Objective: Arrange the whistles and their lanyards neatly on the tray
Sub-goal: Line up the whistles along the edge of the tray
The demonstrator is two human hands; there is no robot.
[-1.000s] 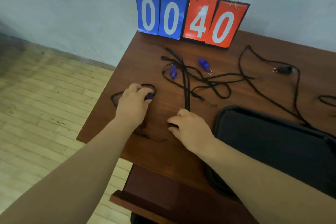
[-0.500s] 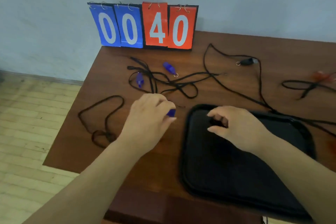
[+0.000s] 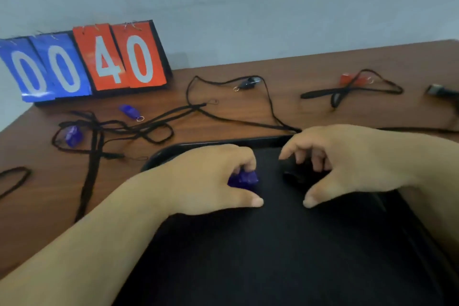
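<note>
Far left edge: a black lanyard loop (image 3: 15, 177) lies on the tabletop (image 3: 323, 112), cut off by the frame. At 10 o'clock from the tray (image 3: 273, 268), the flip scoreboard (image 3: 84, 64) reads 00 40, its left card cropped. Below it sits a tangled blue whistle (image 3: 72, 135), blurred and caught in a knot of black lanyards (image 3: 139, 129). Which way it points cannot be made out. The loose blue whistle (image 3: 129, 110) is at 11 o'clock from the tray, long axis 10-to-4, ring at the 4 o'clock end.

Left hand (image 3: 211, 181) is over the tray's far half. Its fingers (image 3: 244, 160) are curled round the held blue whistle (image 3: 244, 179), thumb stretched toward 3 o'clock. Whistle mostly covered and smeared. Its exposed end points toward 3 o'clock, long axis roughly 9-to-3. Touching the tray or just above it: cannot tell.

Black whistle (image 3: 248, 81) is at 12 o'clock beyond the tray, axis 8-to-2, ring at the 8 o'clock end.

Right hand (image 3: 352, 164) is just beside the left, fingers bent down over a dark lump (image 3: 295, 176), black on black. Whether they grip it cannot be told. Red whistle (image 3: 346, 79) is at 1 o'clock, half hidden under a crossed lanyard. Dark object (image 3: 438, 89) at the right edge is cut off and cannot be identified.
</note>
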